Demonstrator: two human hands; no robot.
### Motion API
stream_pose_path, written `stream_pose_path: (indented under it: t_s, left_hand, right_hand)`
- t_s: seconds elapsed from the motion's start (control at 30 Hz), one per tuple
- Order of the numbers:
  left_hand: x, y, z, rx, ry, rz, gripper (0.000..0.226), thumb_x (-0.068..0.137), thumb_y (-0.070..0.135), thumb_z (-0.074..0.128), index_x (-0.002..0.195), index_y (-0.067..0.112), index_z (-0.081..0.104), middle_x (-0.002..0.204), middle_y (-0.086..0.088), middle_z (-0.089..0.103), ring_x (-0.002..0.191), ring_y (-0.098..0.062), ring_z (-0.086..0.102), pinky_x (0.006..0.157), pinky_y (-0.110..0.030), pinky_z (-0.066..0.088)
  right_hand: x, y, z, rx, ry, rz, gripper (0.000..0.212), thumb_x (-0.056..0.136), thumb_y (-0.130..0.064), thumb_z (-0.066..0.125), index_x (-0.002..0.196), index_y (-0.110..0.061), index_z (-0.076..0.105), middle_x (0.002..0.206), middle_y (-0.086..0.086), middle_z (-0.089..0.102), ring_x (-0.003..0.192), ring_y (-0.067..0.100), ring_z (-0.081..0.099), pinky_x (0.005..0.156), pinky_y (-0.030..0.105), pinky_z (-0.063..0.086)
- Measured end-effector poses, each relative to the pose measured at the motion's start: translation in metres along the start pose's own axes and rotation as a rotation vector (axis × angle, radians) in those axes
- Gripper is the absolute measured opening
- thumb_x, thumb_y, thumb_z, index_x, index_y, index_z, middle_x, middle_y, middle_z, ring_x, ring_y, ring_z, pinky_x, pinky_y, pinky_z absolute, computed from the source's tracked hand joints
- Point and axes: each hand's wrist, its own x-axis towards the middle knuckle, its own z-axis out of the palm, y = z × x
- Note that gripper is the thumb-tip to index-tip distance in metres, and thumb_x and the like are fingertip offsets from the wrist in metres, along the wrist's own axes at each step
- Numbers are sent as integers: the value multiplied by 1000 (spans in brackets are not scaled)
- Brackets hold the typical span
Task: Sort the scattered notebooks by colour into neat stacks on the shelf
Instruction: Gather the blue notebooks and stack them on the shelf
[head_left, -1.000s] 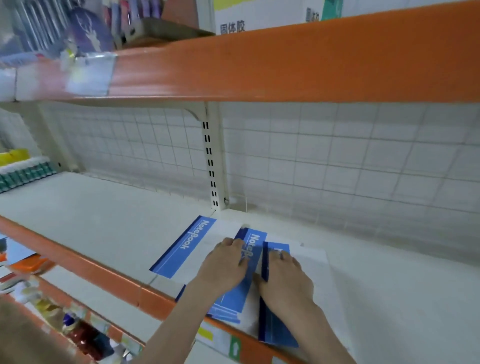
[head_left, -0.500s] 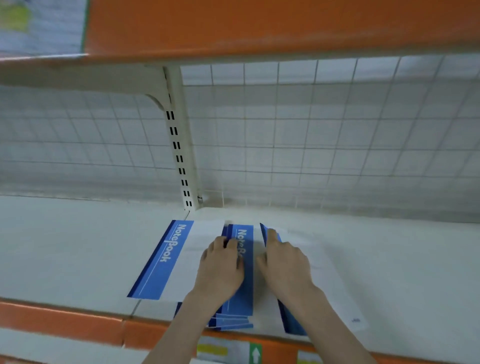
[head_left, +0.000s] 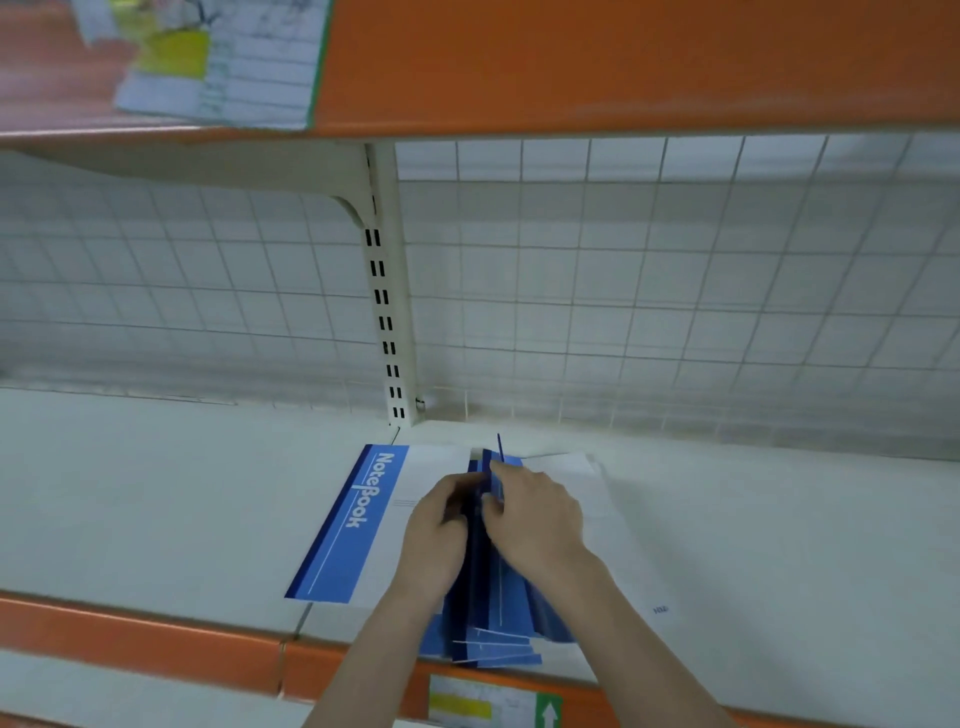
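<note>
With your left hand (head_left: 439, 525) and right hand (head_left: 535, 519) clamped together on the blue notebooks (head_left: 498, 613), square their fanned near edges before releasing.

Two bare forearms reach into view from the bottom edge, each ending in a bare hand: the left hand (head_left: 439, 540) and the right hand (head_left: 535, 514). No sleeve covers either arm as far as the picture shows. Both wrists are uncovered, and the fingers in view are plain. The picture is slightly blurred, so finer detail cannot be made out.
</note>
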Motion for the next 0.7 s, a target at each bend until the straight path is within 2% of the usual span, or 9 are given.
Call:
stream_pose_path:
  t_s: [0.1,0.23,0.37,0.47,0.5,0.53,0.57,0.63,0.7]
  left_hand:
    - [1,1,-1,-152,25,-58,58,78,-23,31,117,7,63,114,-6,67,111,-17,60,98,-30,48]
    - [2,0,-2,-197,24,-79,54,80,-24,31,117,3,61,116,-12,65,112,-22,60,102,-38,46]
    - [-3,-5,-1,147,55,79,48,83,-16,39,117,9,62,112,-3,66,106,-14,61,97,-24,46]
    - [-1,-10,1,467,100,180,50,82,-15,43,123,7,59,120,-8,61,111,-20,54,95,-20,41]
    - [-1,-10,1,522,89,175,51,82,-15,43,126,7,57,122,-9,59,113,-22,53,96,-23,41]
    - [1,-10,1,550,76,163,51,81,-13,44,127,7,56,123,-10,59,114,-24,51,97,-27,41]
    - [3,-11,-1,574,61,152,52,80,-12,45,126,7,56,123,-10,58,115,-25,51,97,-31,42]
    - [7,-13,-8,686,14,131,52,81,-8,44,127,12,56,126,-6,56,118,-24,48,98,-34,41]
    - [12,-17,-18,801,-38,101,53,84,0,44,133,20,52,134,1,50,126,-21,41,103,-35,36]
  right_hand:
    - [0,-5,7,-100,-23,-18,35,89,-38,54,117,-19,47,108,1,59,94,25,60,65,30,39]
    - [2,-6,10,-140,-32,-20,32,86,-26,55,116,-17,46,109,2,58,92,25,60,63,30,38]
    - [3,-2,9,-69,18,-12,38,92,-23,42,129,-15,43,106,4,60,85,24,59,63,29,37]
    - [5,7,0,-9,-28,-20,59,96,-21,37,150,-22,15,80,-1,55,63,15,48,54,27,34]
    - [5,9,-3,-5,-46,-26,56,96,-19,36,149,-23,19,77,-2,53,62,15,48,53,27,35]
    - [5,10,-5,-2,-60,-35,46,96,-18,35,142,-22,34,82,-1,54,67,18,51,57,28,37]
    - [5,10,-7,-4,-68,-30,28,96,-17,35,118,-20,52,87,1,54,74,22,54,61,29,38]
    - [2,9,-9,-25,-80,-3,24,95,-17,36,71,-20,40,88,3,51,75,24,51,61,28,34]
    - [0,5,-5,-82,-100,4,28,94,-20,41,67,-18,32,93,5,53,74,23,49,61,28,34]
